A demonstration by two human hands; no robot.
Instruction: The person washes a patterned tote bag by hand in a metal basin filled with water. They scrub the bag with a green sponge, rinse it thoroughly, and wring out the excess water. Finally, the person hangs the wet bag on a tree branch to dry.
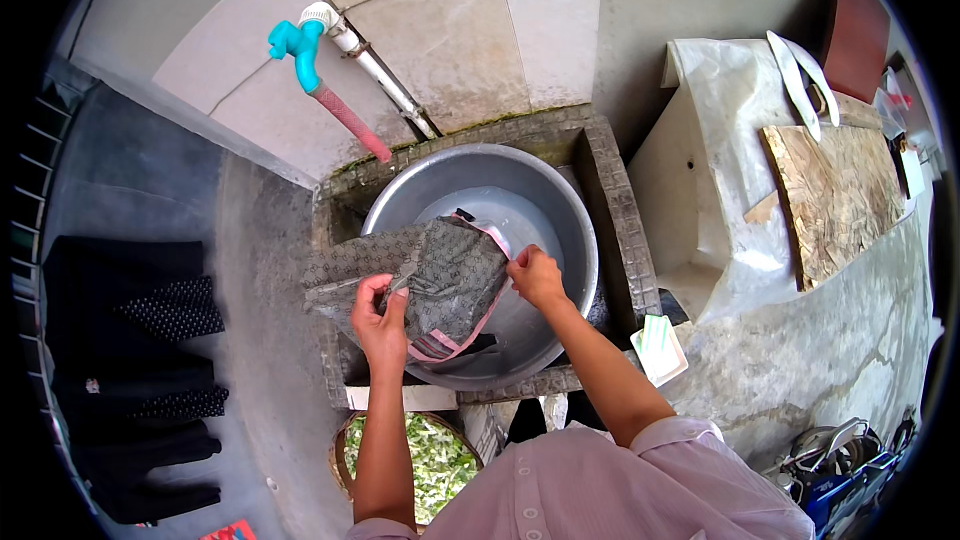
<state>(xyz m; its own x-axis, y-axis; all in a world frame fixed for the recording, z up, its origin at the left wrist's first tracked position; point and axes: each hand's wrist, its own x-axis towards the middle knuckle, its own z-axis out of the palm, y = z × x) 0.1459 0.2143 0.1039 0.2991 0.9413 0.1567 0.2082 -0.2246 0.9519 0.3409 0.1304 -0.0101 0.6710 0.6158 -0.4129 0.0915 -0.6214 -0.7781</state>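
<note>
A thin grey patterned cloth item (450, 262) with pink edging is stretched between my two hands above a metal basin. My left hand (381, 322) pinches its fabric near the middle between thumb and fingers. The pink edge on the right side is gripped by my right hand (536, 275). Shallow cloudy water lies in the wide metal basin (577, 240), which sits inside a tiled concrete sink (619, 214). Part of the basin is hidden behind the cloth and my hands. Something dark shows under the cloth's lower edge.
A turquoise tap (306, 52) with a red hose (352, 124) hangs over the sink's back left. Right of the sink are a soap dish (660, 351) and a plastic-covered stand (705, 157) bearing a worn wooden board (836, 199). A basket of green leaves (420, 457) stands below. Dark clothes (135, 300) hang left.
</note>
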